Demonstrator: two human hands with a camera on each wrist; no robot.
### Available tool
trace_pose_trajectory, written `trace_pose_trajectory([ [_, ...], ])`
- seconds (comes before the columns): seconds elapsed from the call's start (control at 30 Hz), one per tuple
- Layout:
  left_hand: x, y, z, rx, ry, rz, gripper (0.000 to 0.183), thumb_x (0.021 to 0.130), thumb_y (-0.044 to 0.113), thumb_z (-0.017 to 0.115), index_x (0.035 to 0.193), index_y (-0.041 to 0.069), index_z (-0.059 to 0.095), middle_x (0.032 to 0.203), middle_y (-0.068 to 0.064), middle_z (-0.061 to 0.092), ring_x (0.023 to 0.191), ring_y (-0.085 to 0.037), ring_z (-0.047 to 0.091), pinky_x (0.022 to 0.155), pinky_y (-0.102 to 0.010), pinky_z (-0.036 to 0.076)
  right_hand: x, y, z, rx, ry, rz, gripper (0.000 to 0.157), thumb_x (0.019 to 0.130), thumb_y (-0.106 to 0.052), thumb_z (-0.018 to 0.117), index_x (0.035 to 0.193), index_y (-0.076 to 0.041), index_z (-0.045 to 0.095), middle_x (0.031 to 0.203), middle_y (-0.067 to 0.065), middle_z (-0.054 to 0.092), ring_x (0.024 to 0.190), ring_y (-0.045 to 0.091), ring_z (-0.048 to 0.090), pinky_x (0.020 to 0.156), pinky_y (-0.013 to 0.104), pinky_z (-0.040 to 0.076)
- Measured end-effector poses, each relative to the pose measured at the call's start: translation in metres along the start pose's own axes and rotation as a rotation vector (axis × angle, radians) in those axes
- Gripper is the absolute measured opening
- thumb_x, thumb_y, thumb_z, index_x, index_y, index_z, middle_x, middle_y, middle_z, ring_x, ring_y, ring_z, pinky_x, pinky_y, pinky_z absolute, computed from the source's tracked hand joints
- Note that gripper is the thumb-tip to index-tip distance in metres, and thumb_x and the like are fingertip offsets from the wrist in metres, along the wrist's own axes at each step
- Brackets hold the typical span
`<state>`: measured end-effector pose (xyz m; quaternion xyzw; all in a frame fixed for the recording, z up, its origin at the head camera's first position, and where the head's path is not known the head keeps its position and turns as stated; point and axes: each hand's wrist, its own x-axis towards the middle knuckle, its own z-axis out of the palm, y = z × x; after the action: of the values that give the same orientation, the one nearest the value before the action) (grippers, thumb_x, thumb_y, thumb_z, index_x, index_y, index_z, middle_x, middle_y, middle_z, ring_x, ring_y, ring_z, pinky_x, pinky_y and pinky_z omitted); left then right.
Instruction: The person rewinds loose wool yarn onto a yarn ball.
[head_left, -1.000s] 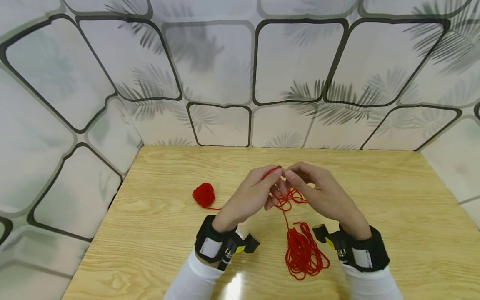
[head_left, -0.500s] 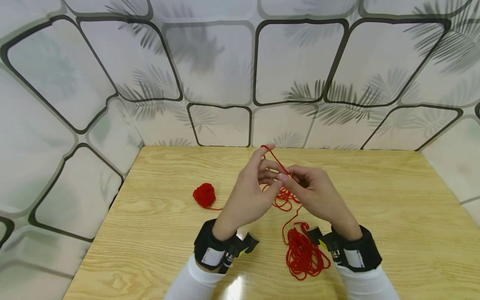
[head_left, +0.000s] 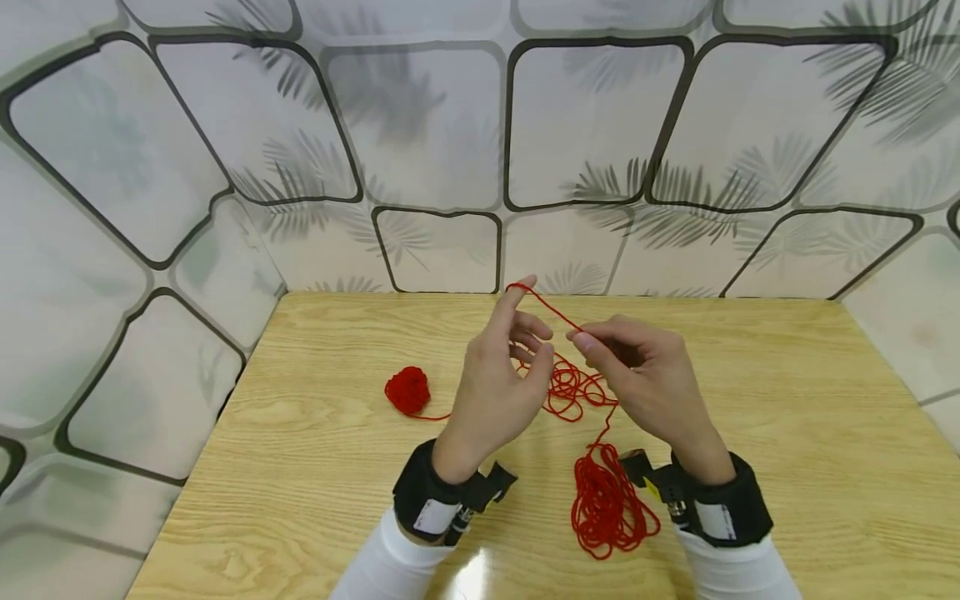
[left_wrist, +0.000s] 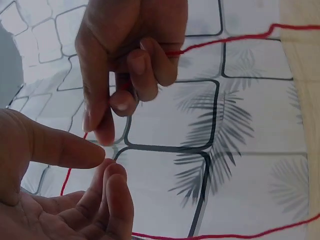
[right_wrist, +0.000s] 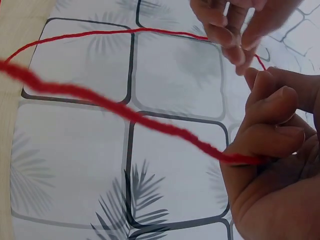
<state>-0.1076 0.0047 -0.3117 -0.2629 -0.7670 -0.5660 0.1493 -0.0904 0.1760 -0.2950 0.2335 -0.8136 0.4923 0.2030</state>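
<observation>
A strand of red yarn (head_left: 555, 312) runs taut between the two hands above the table. My left hand (head_left: 491, 383) has its index finger raised with the yarn looped over it. Its thumb and other fingers are loosely bent, tips close together. My right hand (head_left: 652, 375) pinches the strand between thumb and index finger. In the right wrist view, more yarn (right_wrist: 170, 129) passes under that hand's curled fingers (right_wrist: 280, 105) and leads away. Loose yarn loops (head_left: 573, 390) lie on the table behind the hands, partly hidden by the left one.
A small red yarn ball (head_left: 407, 391) sits left of the hands, its tail running behind the left wrist. A larger heap of red yarn (head_left: 609, 508) lies between the forearms on the wooden table (head_left: 300, 500). A patterned wall (head_left: 435, 167) stands behind.
The hands were close together; they have drawn apart. The left index finger has risen and straightened with yarn over it, and the right hand has pulled the strand tight toward the right.
</observation>
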Motion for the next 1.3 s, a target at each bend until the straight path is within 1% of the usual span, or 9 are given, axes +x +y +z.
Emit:
trace_pose_trajectory([
  [0.13, -0.002, -0.002, -0.001, 0.195, -0.004, -0.028, 0.044, 0.085, 0.014, 0.057, 0.128, 0.013, 0.048, 0.09, 0.001, 0.056, 0.075, -0.01, 0.055, 0.065, -0.023, 0.046, 0.002, -0.006, -0.004, 0.012, 0.021, -0.006, 0.011, 0.086, -0.004, 0.059, 0.094, -0.002, 0.067, 0.072, 0.002, 0.059, 0.059, 0.01, 0.052, 0.05, 0.024, 0.042],
  [0.23, -0.003, -0.003, -0.002, 0.332, -0.002, -0.032, 0.028, 0.084, 0.02, 0.061, 0.112, 0.013, 0.06, 0.087, 0.002, 0.056, 0.074, -0.01, 0.053, 0.061, -0.021, 0.043, 0.001, -0.003, -0.006, 0.011, -0.006, 0.005, 0.013, 0.087, -0.005, 0.058, 0.096, -0.003, 0.067, 0.073, 0.003, 0.058, 0.058, 0.01, 0.05, 0.05, 0.025, 0.041],
  [0.33, -0.004, -0.003, -0.004, 0.433, 0.015, -0.02, 0.022, 0.081, 0.023, 0.065, 0.101, 0.014, 0.061, 0.087, 0.004, 0.054, 0.077, -0.008, 0.051, 0.061, -0.021, 0.041, 0.001, 0.0, -0.005, 0.001, -0.045, 0.027, 0.014, 0.089, -0.008, 0.057, 0.098, -0.006, 0.067, 0.074, 0.003, 0.058, 0.056, 0.011, 0.046, 0.049, 0.026, 0.039],
  [0.47, -0.002, -0.006, -0.005, 0.535, 0.022, 0.061, 0.05, 0.074, 0.03, 0.072, 0.116, 0.011, 0.053, 0.1, -0.001, 0.051, 0.091, -0.015, 0.048, 0.072, -0.025, 0.04, 0.002, -0.001, -0.002, -0.032, -0.085, 0.027, 0.013, 0.088, -0.01, 0.058, 0.097, -0.007, 0.068, 0.081, 0.001, 0.063, 0.056, 0.012, 0.05, 0.049, 0.026, 0.042],
  [0.57, 0.0, -0.012, 0.0, 0.667, 0.022, 0.139, 0.067, 0.071, 0.037, 0.073, 0.127, 0.012, 0.046, 0.109, -0.006, 0.048, 0.098, -0.022, 0.045, 0.077, -0.031, 0.04, 0.002, -0.004, 0.001, -0.048, -0.11, 0.009, 0.011, 0.086, -0.01, 0.061, 0.095, -0.01, 0.068, 0.079, -0.002, 0.062, 0.056, 0.012, 0.05, 0.049, 0.026, 0.042],
  [0.7, 0.0, -0.022, 0.01, 0.828, 0.03, 0.199, 0.052, 0.078, 0.033, 0.066, 0.124, 0.013, 0.052, 0.108, -0.008, 0.05, 0.097, -0.026, 0.047, 0.073, -0.035, 0.042, 0.001, -0.008, 0.006, -0.035, -0.166, -0.033, 0.011, 0.085, -0.01, 0.063, 0.093, -0.015, 0.069, 0.072, -0.008, 0.056, 0.054, 0.01, 0.045, 0.048, 0.026, 0.038],
  [0.87, 0.0, -0.026, 0.015, 0.964, 0.024, 0.23, 0.032, 0.096, 0.026, 0.043, 0.122, 0.011, 0.054, 0.108, -0.011, 0.053, 0.102, -0.031, 0.049, 0.077, -0.04, 0.043, -0.001, -0.006, 0.01, -0.03, -0.209, -0.061, 0.011, 0.084, -0.012, 0.064, 0.094, -0.015, 0.068, 0.071, -0.008, 0.055, 0.055, 0.008, 0.045, 0.048, 0.024, 0.038],
  [1.1, 0.002, -0.03, 0.003, 0.971, -0.046, 0.163, 0.047, 0.101, 0.034, 0.022, 0.132, 0.007, 0.044, 0.117, -0.014, 0.05, 0.115, -0.035, 0.042, 0.09, -0.046, 0.037, -0.005, 0.021, 0.003, -0.101, -0.217, 0.018, 0.007, 0.084, -0.022, 0.065, 0.09, -0.024, 0.067, 0.07, -0.011, 0.055, 0.052, 0.008, 0.044, 0.047, 0.026, 0.038],
  [1.3, 0.008, -0.047, -0.021, 0.871, -0.01, 0.012, 0.051, 0.102, 0.035, 0.018, 0.136, 0.004, 0.038, 0.121, -0.017, 0.048, 0.117, -0.037, 0.04, 0.091, -0.049, 0.036, -0.009, 0.034, -0.034, -0.154, -0.244, 0.142, 0.007, 0.087, -0.028, 0.061, 0.092, -0.026, 0.067, 0.077, -0.009, 0.061, 0.056, 0.011, 0.05, 0.049, 0.027, 0.041],
])
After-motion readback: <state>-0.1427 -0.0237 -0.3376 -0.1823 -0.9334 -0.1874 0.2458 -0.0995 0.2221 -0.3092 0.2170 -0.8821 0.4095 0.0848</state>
